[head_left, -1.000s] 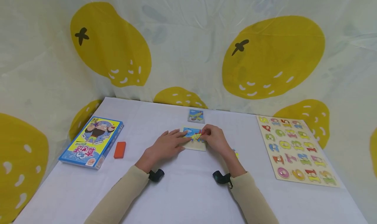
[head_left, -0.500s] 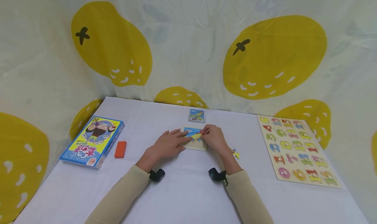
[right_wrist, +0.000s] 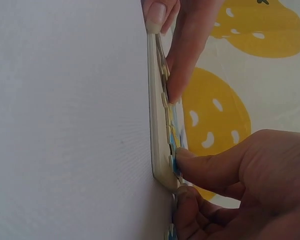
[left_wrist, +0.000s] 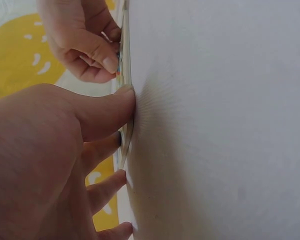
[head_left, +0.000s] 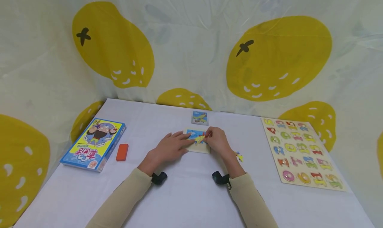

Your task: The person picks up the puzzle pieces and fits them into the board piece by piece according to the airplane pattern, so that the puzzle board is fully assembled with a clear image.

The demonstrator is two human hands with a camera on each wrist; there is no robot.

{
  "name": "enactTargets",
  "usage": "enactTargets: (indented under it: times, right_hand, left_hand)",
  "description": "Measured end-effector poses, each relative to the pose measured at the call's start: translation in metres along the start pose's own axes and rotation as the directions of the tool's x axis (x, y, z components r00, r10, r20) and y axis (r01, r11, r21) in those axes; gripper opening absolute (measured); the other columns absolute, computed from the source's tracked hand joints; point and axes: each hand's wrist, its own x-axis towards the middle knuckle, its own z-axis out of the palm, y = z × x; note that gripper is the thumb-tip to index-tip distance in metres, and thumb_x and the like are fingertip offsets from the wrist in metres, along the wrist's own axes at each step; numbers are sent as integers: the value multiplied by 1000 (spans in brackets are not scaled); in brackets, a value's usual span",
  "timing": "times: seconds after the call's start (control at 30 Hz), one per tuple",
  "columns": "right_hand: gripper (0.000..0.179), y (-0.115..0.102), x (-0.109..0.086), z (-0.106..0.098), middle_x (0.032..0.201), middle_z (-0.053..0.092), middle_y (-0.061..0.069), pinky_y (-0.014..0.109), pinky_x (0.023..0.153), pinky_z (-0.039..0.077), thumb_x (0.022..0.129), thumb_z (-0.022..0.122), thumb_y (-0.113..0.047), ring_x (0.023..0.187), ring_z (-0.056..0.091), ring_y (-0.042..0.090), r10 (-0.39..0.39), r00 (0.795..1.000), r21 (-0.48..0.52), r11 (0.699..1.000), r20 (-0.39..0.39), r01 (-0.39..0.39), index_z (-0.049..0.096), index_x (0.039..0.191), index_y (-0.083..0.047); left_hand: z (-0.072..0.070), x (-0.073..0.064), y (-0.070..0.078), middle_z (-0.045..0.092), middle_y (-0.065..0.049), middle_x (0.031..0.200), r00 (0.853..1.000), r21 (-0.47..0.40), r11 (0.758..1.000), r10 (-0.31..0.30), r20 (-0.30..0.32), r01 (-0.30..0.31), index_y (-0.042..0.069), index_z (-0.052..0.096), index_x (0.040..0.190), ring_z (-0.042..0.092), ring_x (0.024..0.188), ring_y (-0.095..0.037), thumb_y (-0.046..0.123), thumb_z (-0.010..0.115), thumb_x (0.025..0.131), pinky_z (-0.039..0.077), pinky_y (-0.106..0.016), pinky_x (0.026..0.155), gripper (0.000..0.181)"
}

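Observation:
A small wooden puzzle board (head_left: pixel 199 149) lies mid-table, with picture pieces (head_left: pixel 197 133) in blue, yellow and red on it showing a plane. My left hand (head_left: pixel 172 146) rests on its left side, fingers stretched out over the pieces; in the left wrist view the thumb touches the board's near edge. At the board's right side my right hand (head_left: pixel 218 140) pinches a puzzle piece (right_wrist: pixel 175 164), mostly hidden by the fingertips in the head view. Beyond the board is a square plane picture (head_left: pixel 199 117). Several loose pieces (head_left: pixel 239 157) lie just right of the right wrist.
On the left stand a blue-and-yellow game box (head_left: pixel 94 143) and a red block (head_left: pixel 122 152). A wooden number board (head_left: pixel 302 151) lies at the right. A lemon-print cloth (head_left: pixel 191 55) hangs behind the white table.
The right wrist and forearm have swung slightly left, uncovering more of the loose pieces. The right fingertips stay at the board's right side. The left hand has hardly moved.

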Motion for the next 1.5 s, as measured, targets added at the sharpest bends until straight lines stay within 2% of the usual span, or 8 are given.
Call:
enactTargets:
  times: [0.3,0.77,0.93,1.07,1.3,1.5]
  right_hand:
    - [10,-2,-3,0,73,59,6,26,62,39,82,76,-7,73,52,19,-17,1000,12,1000,24,17,68,78,-5]
    - [12,-3,-7,1,74,59,8,26,60,39,82,76,-7,71,52,20,1,1000,23,1000,-9,-1,65,80,-3]
    - [13,-3,-8,2,76,61,7,26,59,40,84,76,-10,72,53,20,36,999,30,999,0,-36,64,82,-5]
    - [14,0,-8,2,77,62,6,26,61,41,84,77,-13,74,53,19,45,999,13,999,9,-45,65,83,-6]
    - [13,10,-6,-13,85,64,7,27,59,45,88,73,-20,75,55,20,19,996,50,999,91,-23,68,91,-8]
    - [15,22,-5,-30,101,69,7,34,80,52,93,65,-20,92,59,22,-9,990,35,999,143,4,70,105,-12]
  left_hand:
    - [0,0,-1,39,6,160,1000,3,1000,-4,-4,4,37,45,149,32,150,-27,39,54,101,29,-61,117,49]
    - [-3,-1,-1,38,4,160,1000,-20,1000,21,2,-21,32,45,150,32,150,-30,38,54,102,29,-62,116,50]
    - [-6,-2,-2,37,6,160,1000,-37,999,-4,23,5,25,43,152,30,151,-27,40,56,100,29,-60,117,55]
    - [-10,-2,-2,43,8,157,999,-17,999,-45,19,45,22,46,150,36,148,-25,39,62,97,34,-59,115,57]
    - [-14,-4,0,48,6,154,998,-11,998,-58,4,58,19,51,147,41,145,-26,34,66,96,38,-58,112,55]
    - [-14,-5,0,47,7,154,997,-23,997,-71,8,71,21,51,147,39,147,-25,35,66,96,38,-58,112,55]
